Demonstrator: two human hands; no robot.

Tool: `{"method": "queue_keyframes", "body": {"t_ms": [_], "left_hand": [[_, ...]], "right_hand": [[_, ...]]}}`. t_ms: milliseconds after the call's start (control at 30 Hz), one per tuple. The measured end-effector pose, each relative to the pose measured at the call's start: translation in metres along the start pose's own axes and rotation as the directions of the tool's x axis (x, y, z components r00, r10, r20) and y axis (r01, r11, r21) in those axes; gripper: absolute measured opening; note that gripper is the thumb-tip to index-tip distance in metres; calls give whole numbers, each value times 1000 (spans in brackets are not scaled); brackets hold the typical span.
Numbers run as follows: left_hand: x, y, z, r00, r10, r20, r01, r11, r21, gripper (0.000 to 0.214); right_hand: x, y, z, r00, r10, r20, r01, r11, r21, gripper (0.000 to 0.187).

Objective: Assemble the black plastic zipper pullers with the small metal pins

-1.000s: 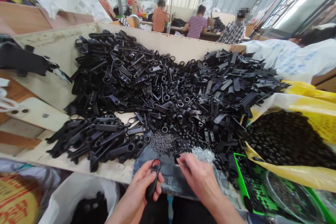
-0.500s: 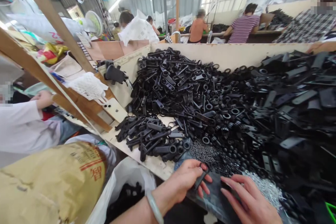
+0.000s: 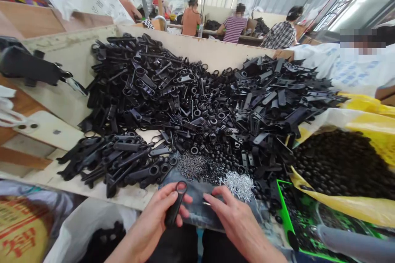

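Observation:
My left hand (image 3: 163, 202) grips a black plastic handle-like part with a ring end (image 3: 173, 209), ring upward, between thumb and fingers. To its right, my right hand (image 3: 230, 209) hovers low over a dark work mat (image 3: 196, 209), thumb and fingers drawn together around something small and dark that I cannot make out. Just beyond the hands lie a heap of tiny grey metal pieces (image 3: 189, 166) and a pile of shiny silver screws or pins (image 3: 238, 185). Similar ring-ended black parts (image 3: 123, 156) form a low pile at the left.
A large mound of black plastic parts (image 3: 154, 78) fills the wooden bin (image 3: 222, 45). On the right stand a green crate (image 3: 285, 209) and a yellow bag (image 3: 336, 203) of small black pieces. A phone (image 3: 46, 129) lies at the left. Several people sit farther back.
The view has swung to the right, bringing the green crate and yellow bag into sight. My left hand still holds the black part, now more upright. My right hand stays over the mat.

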State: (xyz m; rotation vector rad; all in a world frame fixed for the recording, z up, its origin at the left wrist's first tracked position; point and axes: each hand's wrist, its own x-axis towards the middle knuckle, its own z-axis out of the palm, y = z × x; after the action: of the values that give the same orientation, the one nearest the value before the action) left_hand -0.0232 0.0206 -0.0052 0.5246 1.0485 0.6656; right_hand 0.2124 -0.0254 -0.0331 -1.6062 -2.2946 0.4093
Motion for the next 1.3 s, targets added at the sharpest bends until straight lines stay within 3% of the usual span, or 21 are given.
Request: {"method": "queue_keyframes", "body": {"t_ms": [167, 300, 400, 667, 967, 1133, 1200, 1300], "left_hand": [[-7, -18, 0, 998, -20, -52, 19, 1000, -22, 48], [-4, -25, 9, 1000, 6, -13, -6, 999, 33, 55], [-2, -28, 17, 997, 45, 56, -50, 994, 101, 59], [-10, -19, 22, 994, 43, 98, -80, 909, 409, 65], [-12, -24, 15, 992, 44, 122, -106, 815, 570, 44], [-11, -32, 18, 973, 213, 82, -215, 731, 648, 29], [-13, -33, 17, 966, 242, 95, -246, 731, 637, 27], [-20, -30, 13, 962, 249, 114, -264, 726, 635, 29]], "right_hand": [[4, 7, -2, 1000, -4, -11, 5, 997, 71, 28], [10, -5, -12, 996, 89, -33, -73, 941, 331, 21], [15, -19, -11, 995, 80, -67, -41, 887, 460, 22], [17, -28, 3, 971, 7, -240, 90, 915, 393, 19], [8, -32, 6, 954, -23, -300, 132, 928, 348, 18], [2, -35, 10, 947, -48, -318, 162, 925, 343, 20], [-2, -35, 7, 964, -31, -263, 141, 901, 410, 21], [-9, -36, 0, 996, 84, -28, -50, 800, 598, 40]]}}
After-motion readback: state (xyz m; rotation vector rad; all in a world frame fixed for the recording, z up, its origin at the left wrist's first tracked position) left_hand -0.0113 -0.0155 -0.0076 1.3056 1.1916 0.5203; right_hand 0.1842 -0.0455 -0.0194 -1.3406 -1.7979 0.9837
